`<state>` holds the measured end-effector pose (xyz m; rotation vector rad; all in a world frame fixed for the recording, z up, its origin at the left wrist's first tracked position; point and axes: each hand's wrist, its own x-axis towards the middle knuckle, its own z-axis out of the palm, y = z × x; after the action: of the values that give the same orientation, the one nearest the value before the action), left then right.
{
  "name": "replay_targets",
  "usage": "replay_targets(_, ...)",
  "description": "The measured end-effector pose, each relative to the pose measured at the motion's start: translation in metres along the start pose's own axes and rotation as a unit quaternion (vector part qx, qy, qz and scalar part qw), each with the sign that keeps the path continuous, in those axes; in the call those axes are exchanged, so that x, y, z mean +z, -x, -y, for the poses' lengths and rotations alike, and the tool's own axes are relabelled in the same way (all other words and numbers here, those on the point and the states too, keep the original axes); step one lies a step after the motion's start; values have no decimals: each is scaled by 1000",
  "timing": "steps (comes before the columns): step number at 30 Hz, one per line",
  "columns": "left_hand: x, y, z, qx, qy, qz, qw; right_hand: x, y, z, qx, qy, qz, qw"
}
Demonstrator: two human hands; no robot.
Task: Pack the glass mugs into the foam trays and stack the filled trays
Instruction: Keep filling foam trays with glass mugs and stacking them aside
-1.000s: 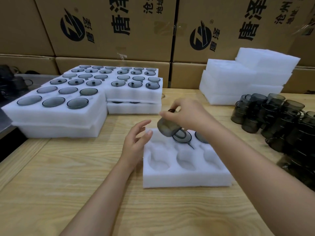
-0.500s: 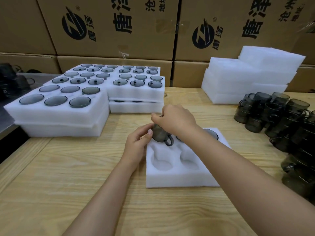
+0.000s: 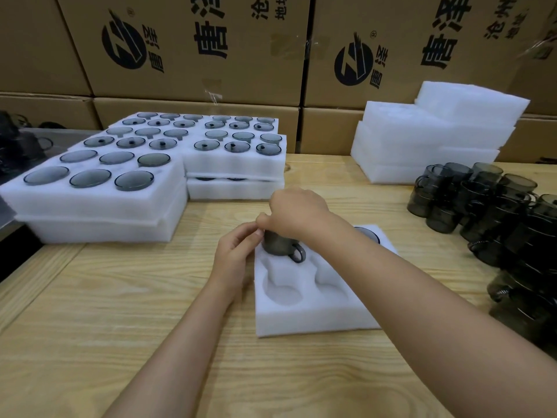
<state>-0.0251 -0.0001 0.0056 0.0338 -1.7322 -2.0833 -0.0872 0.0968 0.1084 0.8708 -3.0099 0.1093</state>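
Whereas our left hand (image 3: 236, 254) hovered apart a second ago, it now joins our right hand (image 3: 297, 212), both curled round the mug (image 3: 278, 244) at the far-left pocket of the foam tray (image 3: 301, 318). Wooden table (image 3: 120, 312) stretches wide beyond the tray's left edge.

The right hand (image 3: 297, 212) gripped a smoky glass mug (image 3: 278, 244) from above, at the far-left pocket of a white foam tray (image 3: 301, 321). The left hand (image 3: 235, 257) pinched its left edge. Filled trays (image 3: 96, 206) sat stacked left, loose mugs (image 3: 482, 200) right.
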Motion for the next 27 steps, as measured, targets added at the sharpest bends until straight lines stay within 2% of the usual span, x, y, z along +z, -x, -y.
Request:
replay_targets(2,0,0,0,8,-7,16,1000,4,0,0,3,12,22,1000)
replay_targets(5,0,0,0,3,-8,28,1000,16,4,0,-7,12,-6,1000)
replay_targets(8,-2,-2,0,-6,-10,27,1000,37,9,-5,-27,-33,-9,999)
replay_targets(11,-2,-3,2,-24,7,25,999,47,3,-12,-34,-53,66,996)
replay_targets(14,-1,-4,7,-31,-1,16,999,53,-8,-11,-25,-8,119,993)
replay_targets(21,0,0,6,-4,-80,61,995,66,0,-10,-35,-45,48,997)
replay_targets(22,-1,0,6,2,-87,74,993,64,2,-11,-40,-79,35,995)
replay_targets(24,-2,1,5,9,-104,88,991,56,10,-14,-37,-225,-20,973)
replay_targets(26,-3,1,6,5,-133,82,988,44,23,-18,-18,-384,-93,919)
replay_targets(27,-4,1,7,-1,-140,79,987,39,33,-24,-7,-417,-128,900)
